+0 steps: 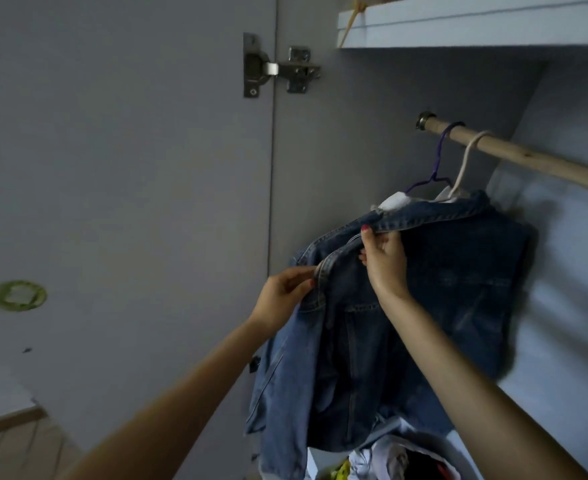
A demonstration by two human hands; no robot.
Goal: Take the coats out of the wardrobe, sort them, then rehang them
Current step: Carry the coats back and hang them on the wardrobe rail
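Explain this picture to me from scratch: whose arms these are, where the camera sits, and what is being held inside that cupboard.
There is no machine here. The camera is worn on a person's head and looks at their own two bare arms reaching into an open wardrobe.

Both hands hold a blue denim jacket. The left hand pinches the front edge near the collar, and the right hand grips the collar higher up.

The jacket seems to hang from a white hanger hooked over the wooden rail. A purple hanger hangs beside it, nearer the rail's end. Above is a shelf; on the left, the door with its metal hinge. At the bottom, some other clothes lie in a heap.
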